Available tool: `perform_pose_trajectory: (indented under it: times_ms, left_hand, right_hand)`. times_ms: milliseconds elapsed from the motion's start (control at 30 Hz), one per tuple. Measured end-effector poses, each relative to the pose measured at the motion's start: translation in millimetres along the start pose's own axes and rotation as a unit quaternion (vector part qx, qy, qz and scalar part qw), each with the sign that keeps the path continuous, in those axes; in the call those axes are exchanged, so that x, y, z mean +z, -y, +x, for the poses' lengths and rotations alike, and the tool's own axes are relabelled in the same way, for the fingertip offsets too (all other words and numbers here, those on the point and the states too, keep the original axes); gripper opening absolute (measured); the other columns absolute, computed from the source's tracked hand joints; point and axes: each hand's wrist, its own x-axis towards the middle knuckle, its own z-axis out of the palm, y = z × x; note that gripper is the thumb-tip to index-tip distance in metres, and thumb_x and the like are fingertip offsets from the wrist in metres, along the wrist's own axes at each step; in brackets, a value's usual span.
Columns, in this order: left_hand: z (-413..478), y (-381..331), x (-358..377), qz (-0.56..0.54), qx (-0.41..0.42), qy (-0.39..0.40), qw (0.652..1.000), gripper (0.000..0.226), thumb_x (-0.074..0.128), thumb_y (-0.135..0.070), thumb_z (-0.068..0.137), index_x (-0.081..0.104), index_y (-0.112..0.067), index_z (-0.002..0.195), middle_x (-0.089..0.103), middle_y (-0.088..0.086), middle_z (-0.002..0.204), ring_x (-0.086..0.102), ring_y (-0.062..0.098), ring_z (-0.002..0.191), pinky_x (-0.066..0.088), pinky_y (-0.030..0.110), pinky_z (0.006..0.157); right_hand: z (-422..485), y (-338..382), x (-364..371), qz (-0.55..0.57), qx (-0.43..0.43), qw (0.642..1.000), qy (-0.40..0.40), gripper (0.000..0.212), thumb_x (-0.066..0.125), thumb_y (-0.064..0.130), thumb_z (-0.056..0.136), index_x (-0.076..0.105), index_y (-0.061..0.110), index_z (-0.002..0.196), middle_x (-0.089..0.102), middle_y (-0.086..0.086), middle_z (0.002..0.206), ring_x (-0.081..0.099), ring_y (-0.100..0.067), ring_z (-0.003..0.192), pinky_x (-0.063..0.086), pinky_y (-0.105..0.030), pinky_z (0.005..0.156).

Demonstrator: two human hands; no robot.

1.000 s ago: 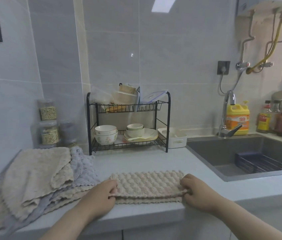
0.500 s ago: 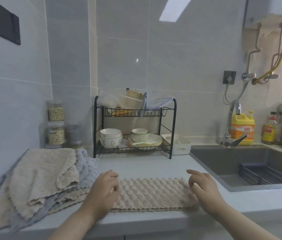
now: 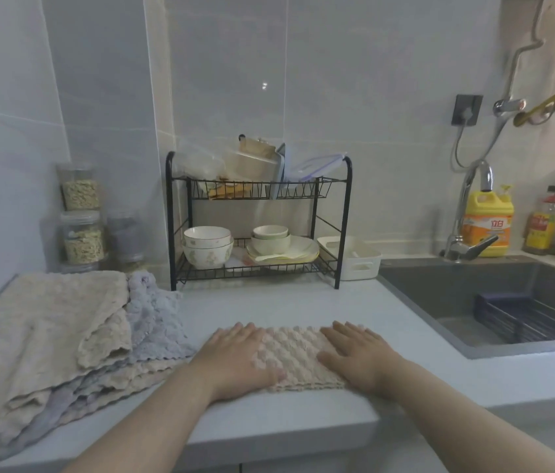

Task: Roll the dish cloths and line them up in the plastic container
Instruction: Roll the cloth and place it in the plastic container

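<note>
both palms lie flat, fingers spread, gripping nothing: left hand (image 3: 235, 360) and right hand (image 3: 358, 358) press the ends of a folded beige dish cloth (image 3: 295, 356) at 6 o'clock on the countertop (image 3: 286, 305). white plastic container (image 3: 354, 257) at 1 o'clock; cloth pile (image 3: 51, 339) at 9 o'clock.

A single head-worn view looks forward and slightly down, facing the tiled wall. The dish rack (image 3: 258, 220) sits centred at middle distance; the counter (image 3: 279, 305) before it runs close under the lens.
</note>
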Motion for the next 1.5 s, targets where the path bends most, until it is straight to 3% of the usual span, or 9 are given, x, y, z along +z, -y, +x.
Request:
perform_pose_trajectory:
  times_ms: [200,333,433,533,700,833,1200,1433,1500]
  left_hand:
    - [20,5,-1,-0.05,-0.007,-0.034,0.998,0.099,0.033,-0.082,0.077,0.004,-0.025,0.154,-0.001,-0.004,0.161,-0.004,0.013,0.148,-0.001,0.036,0.12]
    - [13,17,0,-0.331,-0.086,-0.159,0.926,0.068,0.046,-0.061,0.087,0.04,-0.025,0.144,0.035,-0.004,0.153,0.031,0.016,0.14,0.027,0.037,0.114]
    - [1,30,4,-0.334,-0.123,-0.203,0.912,0.053,0.057,-0.038,0.09,0.047,-0.022,0.139,0.048,-0.004,0.143,0.047,0.014,0.127,0.039,0.03,0.103]
    - [-5,32,8,-0.286,-0.105,-0.143,0.942,0.064,0.06,-0.053,0.083,0.043,-0.031,0.141,0.044,-0.014,0.145,0.046,0.008,0.128,0.038,0.027,0.104]
    - [-4,26,5,-0.246,-0.099,-0.165,0.95,0.061,0.058,-0.058,0.081,0.05,-0.03,0.135,0.046,-0.016,0.142,0.046,0.006,0.127,0.039,0.027,0.103]
    - [-1,28,6,-0.248,-0.084,-0.161,0.952,0.055,0.053,-0.052,0.086,0.049,-0.03,0.136,0.045,-0.014,0.143,0.045,0.007,0.128,0.037,0.028,0.104]
    - [2,35,8,-0.329,-0.101,-0.197,0.918,0.031,0.045,-0.021,0.093,0.057,-0.025,0.121,0.061,-0.003,0.115,0.059,0.015,0.099,0.051,0.033,0.086]
    - [6,43,14,-0.334,-0.158,-0.261,0.892,0.046,0.046,0.0,0.088,0.052,-0.012,0.132,0.054,0.008,0.134,0.05,0.022,0.123,0.041,0.027,0.097]
    - [6,43,13,-0.294,-0.18,-0.271,0.899,0.035,0.047,0.003,0.083,0.063,-0.01,0.112,0.062,0.01,0.117,0.058,0.024,0.106,0.047,0.028,0.088]
  right_hand:
    - [16,-2,-5,0.091,0.031,0.995,-0.04,0.061,0.036,0.057,0.095,0.033,0.028,0.147,0.021,0.0,0.159,0.017,-0.016,0.146,0.014,-0.033,0.118]
    - [14,-8,-8,0.221,0.167,0.945,-0.176,0.032,0.043,0.033,0.094,0.065,0.011,0.098,0.062,-0.011,0.112,0.054,-0.028,0.108,0.042,-0.03,0.086]
    - [13,-13,-6,0.232,0.202,0.938,-0.159,0.023,0.047,0.025,0.082,0.058,0.016,0.063,0.067,-0.004,0.079,0.062,-0.027,0.084,0.05,-0.027,0.072]
    - [14,-14,-5,0.278,0.179,0.931,-0.153,0.015,0.047,0.02,0.079,0.061,0.025,0.081,0.07,0.003,0.071,0.066,-0.021,0.07,0.055,-0.031,0.071]
    - [12,-19,-18,0.313,0.177,0.921,-0.15,0.059,0.044,0.025,0.092,0.025,0.033,0.147,0.068,-0.004,0.096,0.063,-0.018,0.07,0.048,-0.028,0.063]
    - [8,-25,-42,0.39,0.176,0.9,-0.079,0.07,0.043,0.008,0.089,0.018,0.034,0.149,0.059,-0.021,0.118,0.049,-0.018,0.057,0.038,-0.026,0.05]
    - [24,41,-104,0.446,0.104,0.881,-0.124,0.066,0.053,0.0,0.082,0.036,0.022,0.141,0.059,-0.015,0.085,0.05,-0.019,0.048,0.035,-0.018,0.039]
    - [65,105,-91,0.437,0.065,0.895,-0.063,0.064,0.052,-0.003,0.083,0.03,0.014,0.142,0.047,-0.012,0.076,0.041,-0.019,0.051,0.032,-0.022,0.044]
    - [75,119,-79,0.431,0.06,0.899,-0.048,0.058,0.052,-0.004,0.082,0.033,0.008,0.137,0.044,-0.012,0.073,0.04,-0.018,0.048,0.032,-0.024,0.044]
